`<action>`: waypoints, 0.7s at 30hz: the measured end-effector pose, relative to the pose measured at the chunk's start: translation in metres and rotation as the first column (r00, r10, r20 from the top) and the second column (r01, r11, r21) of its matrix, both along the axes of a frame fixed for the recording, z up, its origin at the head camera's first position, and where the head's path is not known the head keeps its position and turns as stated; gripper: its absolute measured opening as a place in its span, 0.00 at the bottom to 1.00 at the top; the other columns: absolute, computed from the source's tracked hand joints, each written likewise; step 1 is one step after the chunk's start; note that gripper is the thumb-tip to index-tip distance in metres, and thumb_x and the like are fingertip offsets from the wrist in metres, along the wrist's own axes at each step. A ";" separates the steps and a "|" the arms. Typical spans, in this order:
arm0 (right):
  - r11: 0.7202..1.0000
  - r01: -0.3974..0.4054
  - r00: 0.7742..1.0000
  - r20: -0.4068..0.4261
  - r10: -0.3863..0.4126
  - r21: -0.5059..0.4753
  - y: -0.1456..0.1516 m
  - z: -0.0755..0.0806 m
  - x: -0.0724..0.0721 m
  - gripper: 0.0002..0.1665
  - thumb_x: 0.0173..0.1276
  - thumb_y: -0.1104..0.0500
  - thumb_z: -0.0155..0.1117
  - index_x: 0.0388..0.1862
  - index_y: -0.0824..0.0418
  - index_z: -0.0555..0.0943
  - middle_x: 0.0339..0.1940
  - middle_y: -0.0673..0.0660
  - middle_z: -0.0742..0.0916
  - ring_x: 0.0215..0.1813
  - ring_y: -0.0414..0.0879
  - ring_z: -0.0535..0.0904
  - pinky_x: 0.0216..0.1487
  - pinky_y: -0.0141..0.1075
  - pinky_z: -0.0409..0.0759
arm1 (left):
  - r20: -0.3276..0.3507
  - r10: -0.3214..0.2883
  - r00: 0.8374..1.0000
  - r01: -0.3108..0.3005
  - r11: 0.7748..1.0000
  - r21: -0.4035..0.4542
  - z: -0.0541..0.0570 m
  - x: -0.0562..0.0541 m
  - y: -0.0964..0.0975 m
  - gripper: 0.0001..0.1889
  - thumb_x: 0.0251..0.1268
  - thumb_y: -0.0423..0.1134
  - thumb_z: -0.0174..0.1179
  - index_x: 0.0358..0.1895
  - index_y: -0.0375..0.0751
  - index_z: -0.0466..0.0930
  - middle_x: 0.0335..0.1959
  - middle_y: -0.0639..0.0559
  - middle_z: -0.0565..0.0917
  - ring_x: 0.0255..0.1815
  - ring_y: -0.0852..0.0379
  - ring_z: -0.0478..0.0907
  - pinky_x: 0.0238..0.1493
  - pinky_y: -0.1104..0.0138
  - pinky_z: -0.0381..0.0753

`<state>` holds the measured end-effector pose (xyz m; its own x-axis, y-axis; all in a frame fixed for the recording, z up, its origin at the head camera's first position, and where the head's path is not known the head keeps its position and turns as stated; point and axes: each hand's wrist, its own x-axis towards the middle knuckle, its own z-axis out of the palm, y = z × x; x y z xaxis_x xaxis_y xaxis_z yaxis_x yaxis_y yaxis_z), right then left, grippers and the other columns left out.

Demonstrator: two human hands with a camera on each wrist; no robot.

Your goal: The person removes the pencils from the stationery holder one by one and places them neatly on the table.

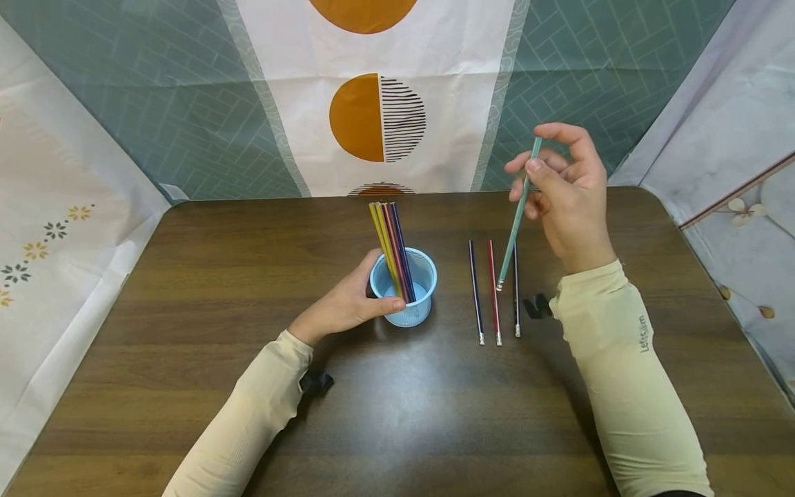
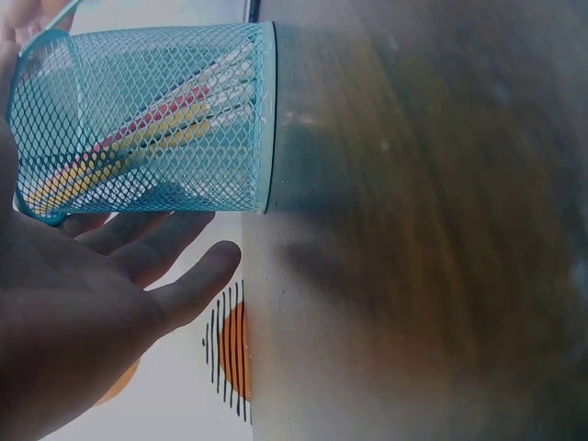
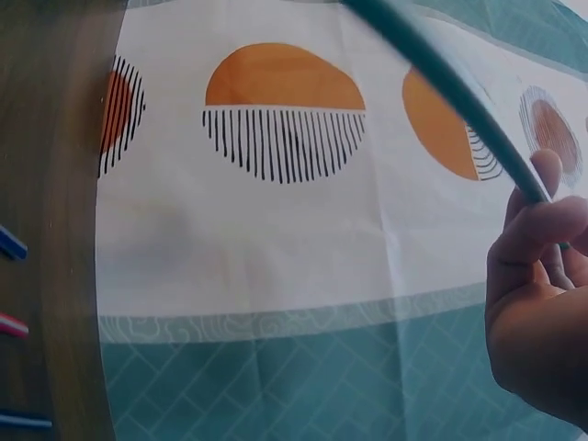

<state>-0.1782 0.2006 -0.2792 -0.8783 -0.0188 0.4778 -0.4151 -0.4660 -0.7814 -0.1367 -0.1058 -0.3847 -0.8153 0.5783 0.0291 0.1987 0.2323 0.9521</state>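
My left hand [image 1: 348, 304] grips a light blue mesh pencil cup [image 1: 410, 319], thumb on the near side of its rim and fingers around the left side. Yellow, reddish and dark blue pencils [image 1: 393, 241] lean inside it; the left wrist view shows them through the mesh [image 2: 138, 119]. Up and to the right, my right hand [image 1: 568, 186] pinches a teal pencil [image 1: 517, 217] between thumb and fingers. It is held above the table, tilted, with its eraser end down. Below it lie a dark blue pencil [image 1: 475, 290], a red pencil [image 1: 493, 290] and another dark pencil [image 1: 516, 297], side by side.
The brown wooden table [image 1: 205, 310] spreads under both arms. Along its back edge hangs a white and green cloth [image 1: 279, 124] with orange circles. Pale patterned cloths stand at the left [image 1: 56, 207] and right [image 1: 714, 172] sides.
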 end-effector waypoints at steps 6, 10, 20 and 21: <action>1.000 0.009 0.998 0.061 -0.011 0.024 0.006 0.001 -0.001 0.18 0.66 0.73 0.60 0.55 0.68 0.72 0.34 0.70 0.85 0.21 0.56 0.81 0.14 0.32 0.70 | -0.001 0.000 1.000 0.000 1.000 0.008 0.001 0.001 0.000 0.44 0.55 0.55 0.70 0.71 0.50 0.54 0.56 0.51 0.74 0.52 0.52 0.75 0.59 0.51 0.70; 0.981 0.071 0.994 0.067 -0.084 0.178 0.012 -0.003 -0.004 0.18 0.66 0.71 0.63 0.54 0.68 0.74 0.35 0.69 0.86 0.24 0.56 0.82 0.16 0.33 0.73 | 0.002 -0.001 1.000 0.001 1.000 0.016 0.001 0.001 0.000 0.43 0.56 0.53 0.70 0.70 0.50 0.54 0.57 0.50 0.74 0.52 0.51 0.75 0.58 0.49 0.71; 0.674 0.172 0.947 0.068 -0.314 0.719 0.046 -0.020 -0.018 0.13 0.71 0.62 0.60 0.53 0.54 0.77 0.36 0.51 0.89 0.15 0.43 0.62 0.18 0.30 0.65 | -0.004 0.003 1.000 -0.003 1.000 -0.009 0.002 0.001 0.000 0.44 0.56 0.54 0.70 0.71 0.52 0.53 0.59 0.51 0.71 0.52 0.53 0.74 0.56 0.51 0.73; 0.661 0.164 0.945 0.075 -0.317 0.733 0.050 -0.023 -0.021 0.13 0.71 0.62 0.60 0.53 0.54 0.77 0.36 0.51 0.89 0.15 0.44 0.65 0.19 0.31 0.68 | -0.003 0.003 1.000 -0.003 1.000 -0.010 0.002 0.001 0.000 0.44 0.56 0.54 0.70 0.71 0.52 0.53 0.59 0.50 0.71 0.52 0.53 0.74 0.56 0.52 0.73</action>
<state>-0.1988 0.2506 -0.3022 -0.9681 -0.0586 0.2437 -0.2484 0.3556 -0.9010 -0.1355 -0.1061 -0.3825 -0.8170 0.5761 0.0257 0.2006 0.2422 0.9493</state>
